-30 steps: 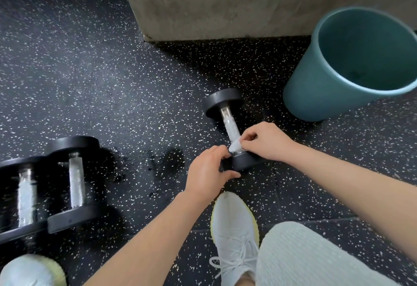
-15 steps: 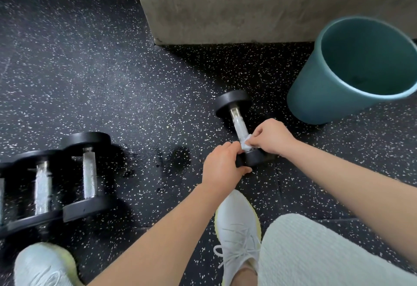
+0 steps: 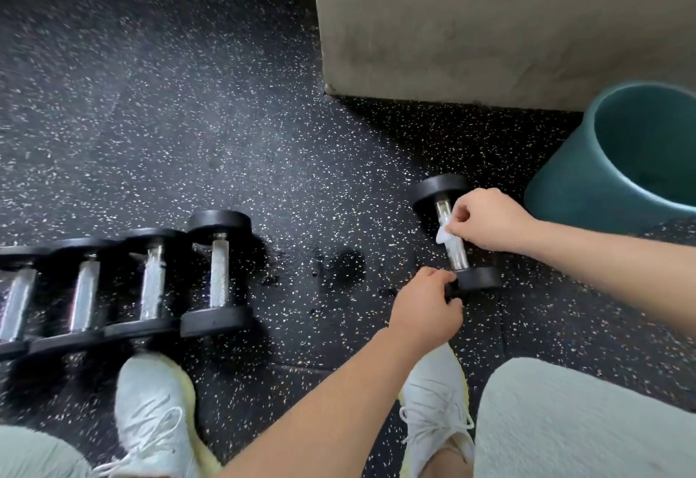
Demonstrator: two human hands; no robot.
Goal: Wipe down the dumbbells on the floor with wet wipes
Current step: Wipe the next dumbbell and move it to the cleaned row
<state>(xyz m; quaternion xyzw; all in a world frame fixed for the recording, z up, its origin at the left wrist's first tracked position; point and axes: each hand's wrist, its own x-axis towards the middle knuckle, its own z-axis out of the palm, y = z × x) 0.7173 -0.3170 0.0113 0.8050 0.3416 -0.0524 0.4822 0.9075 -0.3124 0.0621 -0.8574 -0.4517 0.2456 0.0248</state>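
Observation:
A small black dumbbell (image 3: 457, 255) with a chrome handle lies on the speckled rubber floor at right of centre. My right hand (image 3: 486, 219) pinches a crumpled white wet wipe (image 3: 444, 234) against the handle's upper half. My left hand (image 3: 425, 304) grips the near black end of this dumbbell, its fingers curled round the rim. At the left, several more dumbbells (image 3: 216, 274) lie side by side in a row.
A teal bin (image 3: 565, 187) stands just right of the small dumbbell, open side up. A grey concrete block (image 3: 489, 25) rises behind. My two white shoes (image 3: 158, 421) stand on the floor near the bottom. A wet dark patch (image 3: 346, 264) marks the floor between the dumbbells.
My right hand with the wipe has slid up the handle from the near end toward the far end. The view has shifted left, which reveals more dumbbells in the row.

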